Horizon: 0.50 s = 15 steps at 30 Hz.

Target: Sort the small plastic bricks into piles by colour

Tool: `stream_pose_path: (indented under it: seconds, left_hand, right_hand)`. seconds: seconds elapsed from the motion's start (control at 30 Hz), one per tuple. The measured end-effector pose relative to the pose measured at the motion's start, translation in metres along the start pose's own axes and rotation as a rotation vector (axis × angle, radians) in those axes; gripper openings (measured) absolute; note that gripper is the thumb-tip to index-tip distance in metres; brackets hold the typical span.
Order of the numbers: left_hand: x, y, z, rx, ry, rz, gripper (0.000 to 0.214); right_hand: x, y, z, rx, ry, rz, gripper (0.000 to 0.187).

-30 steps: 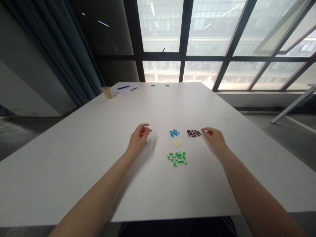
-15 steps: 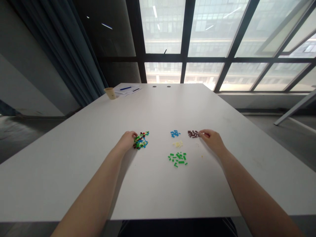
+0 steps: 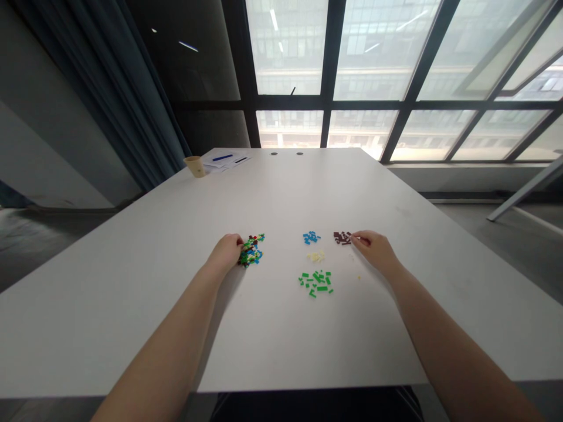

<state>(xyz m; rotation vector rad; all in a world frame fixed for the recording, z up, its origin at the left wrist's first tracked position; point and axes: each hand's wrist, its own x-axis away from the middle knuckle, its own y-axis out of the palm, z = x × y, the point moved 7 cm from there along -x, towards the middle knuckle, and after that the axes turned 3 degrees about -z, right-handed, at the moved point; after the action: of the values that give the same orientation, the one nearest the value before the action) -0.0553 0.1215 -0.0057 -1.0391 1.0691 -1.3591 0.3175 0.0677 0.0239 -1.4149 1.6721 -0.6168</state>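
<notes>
"What's furthest left?"

"A cloth curtain [image 3: 127, 76] in long soft folds. Then, by the far left corner of the desk [image 3: 281, 346], a tan cup [image 3: 196, 168], flaring toward its rim. Thin, flat papers [image 3: 217, 166] lie beside it, with a slim blue pen [image 3: 222, 157] on top."

"And your left hand?"

"My left hand [image 3: 226, 251] is at the left side of a mixed pile [image 3: 251, 252], a little left of the desk's middle: small, angular pieces, mostly green and blue, with red, yellow and dark brown among them, heaped together. My fingers curl in against the heap; I cannot tell whether they pinch a piece."

"Further right?"

"Three groups make a rough column toward the near edge. Furthest from that edge are the blue pieces [image 3: 311, 237], blocky and bunched. Then come the pale yellow pieces [image 3: 315, 257], tiny and loosely strewn. Closest to the edge lie the green pieces [image 3: 321, 281], rectangles and short bars, spread widest."

"And your other hand?"

"Right of the blue ones, the brown pieces [image 3: 340, 238] sit in a tight, blocky cluster on the smooth white top. My right hand [image 3: 372, 245] meets its right side, thumb and fingertips drawn close; I cannot tell whether a piece is between them. A lone yellow piece [image 3: 359, 278] lies nearer the front edge."
</notes>
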Motion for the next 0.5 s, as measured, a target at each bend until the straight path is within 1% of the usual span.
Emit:
stream_pose_path:
  seconds: [0.13,0.27,0.33,0.43,0.5]
  left_hand:
    - [0.006,-0.01,0.004,0.054,-0.019,0.055,0.016]
    - [0.013,-0.018,0.016,0.181,0.021,0.083,0.012]
    - [0.018,-0.019,0.03,0.261,0.097,0.074,0.01]
    - [0.032,-0.022,0.063,0.346,0.295,0.079,0.01]
    - [0.043,-0.024,0.083,0.374,0.383,0.113,0.011]
  right_hand:
    - [0.001,0.0,-0.001,-0.004,-0.01,0.001,0.031]
    - [0.002,0.001,-0.004,-0.02,-0.044,0.013,0.03]
    - [0.002,0.002,-0.007,-0.026,-0.073,0.017,0.03]
    - [0.005,0.003,-0.015,-0.038,-0.117,0.007,0.028]
    - [0.008,0.004,-0.025,-0.063,-0.156,-0.006,0.025]
